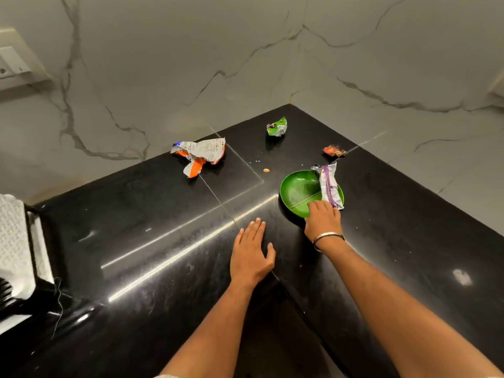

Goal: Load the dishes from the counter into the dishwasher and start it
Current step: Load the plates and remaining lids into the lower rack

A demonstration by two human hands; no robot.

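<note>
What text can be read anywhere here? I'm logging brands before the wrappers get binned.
None can be quoted with confidence.
Orange wrapper: fine print, too small and crumpled.
Purple wrapper: print blurred.
Green wrapper: no legible text.
Red wrapper: a few letters, too blurred to read.
Green plate: no text visible.

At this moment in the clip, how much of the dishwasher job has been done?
Nothing looks loaded yet. The green plate sits on the black counter with a purple wrapper lying across it. In hand: the right hand has a grip on the plate's near rim, and the left hand rests flat on the counter. Left: clear the wrapper, load the plate, start the dishwasher, which is out of view.
</note>
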